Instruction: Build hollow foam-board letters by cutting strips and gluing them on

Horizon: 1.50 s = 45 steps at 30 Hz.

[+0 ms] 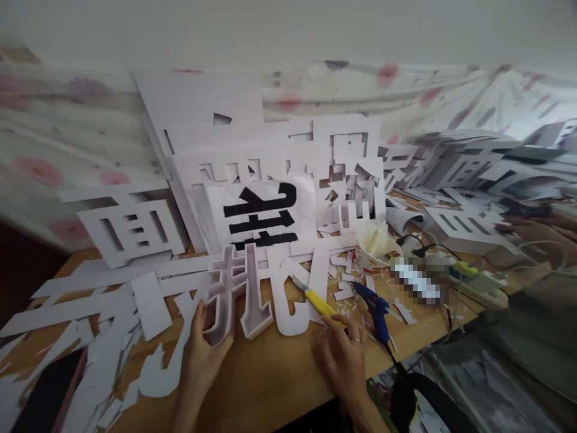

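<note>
My left hand (208,343) grips the lower left part of a hollow white character shell (220,294), which stands on the wooden table with its walls facing up. In my right hand (345,355) is a yellow utility knife (322,304), its blade pointing up and left. The blade tip lies over a flat white curved piece (288,313), just right of the shell. Behind them leans a white sheet with black printed strokes (259,216). A blue glue gun (376,313) rests right of my right hand.
White offcuts (153,304) cover the table's left side, with a dark phone (51,391) at the front left. A paper cup (374,246), cables and a power strip (482,285) stand at the right. Finished box characters (135,228) lean behind. Another person's hand (541,231) shows at far right.
</note>
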Each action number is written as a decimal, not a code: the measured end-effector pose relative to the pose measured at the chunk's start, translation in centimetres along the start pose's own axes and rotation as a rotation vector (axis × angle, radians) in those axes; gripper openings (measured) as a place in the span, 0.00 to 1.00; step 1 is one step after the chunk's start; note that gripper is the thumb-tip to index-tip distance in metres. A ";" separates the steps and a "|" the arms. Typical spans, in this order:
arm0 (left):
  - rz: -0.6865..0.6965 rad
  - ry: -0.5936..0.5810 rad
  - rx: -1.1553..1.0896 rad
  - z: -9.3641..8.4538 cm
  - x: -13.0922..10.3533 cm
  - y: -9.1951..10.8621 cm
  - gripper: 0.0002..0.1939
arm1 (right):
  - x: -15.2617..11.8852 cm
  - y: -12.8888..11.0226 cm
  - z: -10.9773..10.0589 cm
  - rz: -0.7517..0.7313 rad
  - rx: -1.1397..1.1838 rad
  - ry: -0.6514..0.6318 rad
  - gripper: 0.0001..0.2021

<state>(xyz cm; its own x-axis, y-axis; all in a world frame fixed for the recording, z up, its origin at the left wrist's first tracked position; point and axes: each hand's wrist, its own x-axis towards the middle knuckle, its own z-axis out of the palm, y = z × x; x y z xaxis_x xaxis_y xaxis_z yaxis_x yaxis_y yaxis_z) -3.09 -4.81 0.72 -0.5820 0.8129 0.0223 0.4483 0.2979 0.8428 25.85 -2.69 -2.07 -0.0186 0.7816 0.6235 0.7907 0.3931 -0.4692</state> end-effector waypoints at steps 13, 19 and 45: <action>0.050 -0.150 0.255 -8.7 -0.4 -6.3 0.43 | -0.6 0.4 1.5 0.134 -0.315 -0.152 0.19; 0.224 0.073 0.373 -8.8 -1.4 -3.3 0.37 | 0.2 1.9 1.9 0.169 -0.337 -0.185 0.19; 0.610 -0.348 0.340 4.5 -3.7 4.4 0.19 | -0.7 3.0 0.3 0.338 0.306 -0.119 0.18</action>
<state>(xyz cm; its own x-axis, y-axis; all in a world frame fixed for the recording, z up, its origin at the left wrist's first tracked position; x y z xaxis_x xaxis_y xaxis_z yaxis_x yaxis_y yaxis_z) 4.09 -4.25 1.94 0.0552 0.9758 0.2118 0.8367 -0.1610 0.5235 28.04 -1.90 -4.07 0.1248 0.9335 0.3362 0.5482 0.2175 -0.8076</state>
